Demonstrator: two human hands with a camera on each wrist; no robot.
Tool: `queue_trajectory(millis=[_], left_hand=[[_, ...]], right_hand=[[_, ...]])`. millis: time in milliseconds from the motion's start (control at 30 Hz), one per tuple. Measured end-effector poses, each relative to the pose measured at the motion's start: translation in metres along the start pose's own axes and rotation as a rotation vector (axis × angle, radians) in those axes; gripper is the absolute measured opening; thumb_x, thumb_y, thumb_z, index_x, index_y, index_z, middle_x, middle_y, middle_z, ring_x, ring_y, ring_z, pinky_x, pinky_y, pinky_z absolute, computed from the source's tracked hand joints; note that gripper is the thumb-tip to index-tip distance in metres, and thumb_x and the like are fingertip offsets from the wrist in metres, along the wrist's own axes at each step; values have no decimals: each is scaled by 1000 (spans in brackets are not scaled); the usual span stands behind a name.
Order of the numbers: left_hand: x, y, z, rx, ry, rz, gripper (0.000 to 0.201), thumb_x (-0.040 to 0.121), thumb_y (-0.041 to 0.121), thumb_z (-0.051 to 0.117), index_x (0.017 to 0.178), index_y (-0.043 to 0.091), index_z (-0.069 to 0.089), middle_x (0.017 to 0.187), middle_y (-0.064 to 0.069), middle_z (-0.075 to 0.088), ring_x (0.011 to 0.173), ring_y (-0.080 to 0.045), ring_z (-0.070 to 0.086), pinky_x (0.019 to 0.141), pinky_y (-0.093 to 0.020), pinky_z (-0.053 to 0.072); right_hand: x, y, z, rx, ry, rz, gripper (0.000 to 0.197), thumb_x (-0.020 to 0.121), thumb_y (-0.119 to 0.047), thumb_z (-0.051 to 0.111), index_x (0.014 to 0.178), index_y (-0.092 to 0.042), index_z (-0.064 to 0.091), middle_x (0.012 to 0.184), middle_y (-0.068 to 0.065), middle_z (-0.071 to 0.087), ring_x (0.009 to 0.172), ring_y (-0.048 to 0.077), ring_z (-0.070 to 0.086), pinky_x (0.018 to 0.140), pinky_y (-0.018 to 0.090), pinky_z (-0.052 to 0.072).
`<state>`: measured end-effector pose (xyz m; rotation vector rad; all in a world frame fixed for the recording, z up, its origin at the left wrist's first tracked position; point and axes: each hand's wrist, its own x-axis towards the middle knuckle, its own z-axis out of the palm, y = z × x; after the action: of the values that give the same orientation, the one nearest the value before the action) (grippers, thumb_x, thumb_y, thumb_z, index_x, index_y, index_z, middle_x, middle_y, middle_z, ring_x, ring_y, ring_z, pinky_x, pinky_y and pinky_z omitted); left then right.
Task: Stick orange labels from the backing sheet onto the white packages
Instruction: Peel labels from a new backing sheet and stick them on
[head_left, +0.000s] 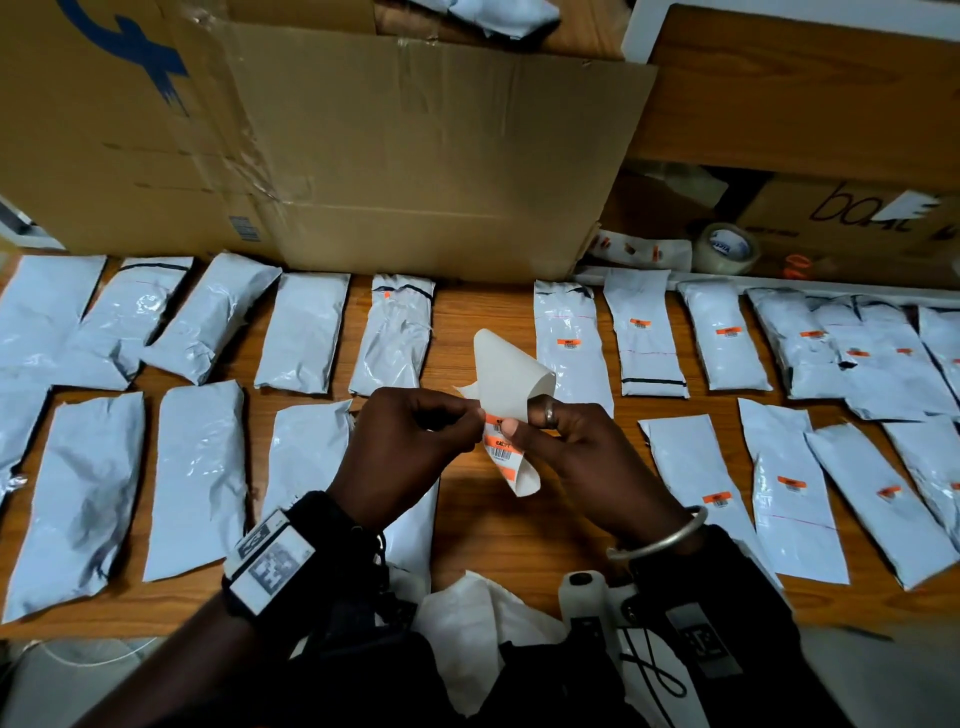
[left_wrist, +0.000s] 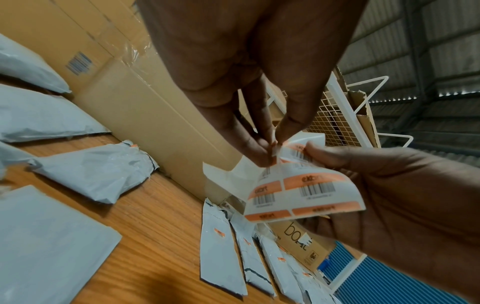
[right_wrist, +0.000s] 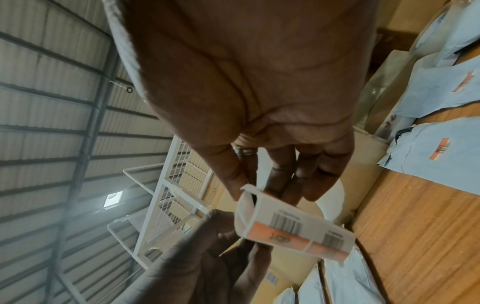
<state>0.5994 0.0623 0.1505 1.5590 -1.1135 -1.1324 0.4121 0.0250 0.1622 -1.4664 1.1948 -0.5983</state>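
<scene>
A curled white backing sheet (head_left: 506, 384) with orange barcode labels (head_left: 500, 447) hangs above the middle of the wooden table (head_left: 467, 322). My right hand (head_left: 519, 423) holds the sheet (left_wrist: 303, 195), thumb on its face. My left hand (head_left: 475, 415) pinches the corner of the top label (left_wrist: 296, 153) between thumb and fingertips (left_wrist: 267, 148). In the right wrist view the rolled sheet (right_wrist: 291, 226) sits below my right fingers (right_wrist: 275, 185). White packages lie in two rows. The right ones, such as one package (head_left: 569, 343), bear orange labels. The left ones, such as another (head_left: 304, 332), look bare.
A big cardboard box (head_left: 363, 156) stands behind the packages. A tape roll (head_left: 727, 248) and a smaller printed box (head_left: 841, 218) sit at the back right. Crumpled white sheets (head_left: 483, 613) lie at the table's front edge. A white wire rack (left_wrist: 337, 115) stands beyond.
</scene>
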Motion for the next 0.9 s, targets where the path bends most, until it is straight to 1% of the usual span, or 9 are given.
queue_trajectory(millis=[67,100,200,333,467,633,733,833,900], left_hand=[[-1,0,-1,-6,0,-6,10,88,16,77,81,18,83,75,-2,78,79,-23,76,86,-52,60],[-1,0,-1,-6,1,-10,9,88,15,77,81,17,83,74,-2,78,78,-23,76,86,-52,61],[-1,0,0,18,9,-6,10,86,11,78,78,13,82,72,-1,77,77,-22,76,83,-49,62],[1,-1,0,49,21,4,10,82,7,80,76,16,82,69,2,76,72,-16,74,75,-36,61],[2,-4,1,54,30,-24,9,80,7,80,77,15,82,68,-1,76,71,-18,75,73,-36,61],[6,-7,-1,-28,65,-46,6,89,15,75,89,19,80,84,1,79,83,-19,76,76,-37,63],[7,-2,-2,-111,7,-127,12,94,27,71,94,17,78,90,2,79,88,-13,76,74,-29,61],[5,1,-4,-217,-104,-148,16,93,18,69,85,6,75,85,-9,79,80,-19,76,73,-30,62],[5,0,-6,-255,-109,-154,15,92,12,71,83,1,72,85,-15,77,79,-24,75,73,-33,63]], right_hand=[[0,0,1,-17,-13,-11,36,99,-19,65,106,16,65,108,29,68,104,31,68,91,42,52],[0,1,1,-19,-25,-10,36,99,-19,65,106,17,65,108,30,68,105,32,67,92,43,52],[-2,-1,2,-41,-33,-11,28,99,-20,65,104,7,72,105,15,76,103,20,72,93,38,55],[-2,-3,3,-71,-38,-23,30,99,-22,65,102,7,72,104,17,74,101,21,71,92,41,54],[-3,-4,4,-34,-22,26,25,99,-18,65,102,4,75,102,13,77,96,16,74,87,33,57],[0,-7,-5,192,25,135,18,101,-12,58,99,-24,72,86,-10,79,83,7,76,68,16,57],[1,-6,-10,303,54,158,19,102,-11,57,99,-26,70,86,-7,80,81,10,77,65,18,58],[3,-5,-8,256,89,131,19,100,-10,62,100,-28,67,87,-9,80,78,6,76,64,16,57],[5,-2,-6,266,168,115,19,95,-7,68,107,-22,66,85,-9,79,82,8,76,65,16,58]])
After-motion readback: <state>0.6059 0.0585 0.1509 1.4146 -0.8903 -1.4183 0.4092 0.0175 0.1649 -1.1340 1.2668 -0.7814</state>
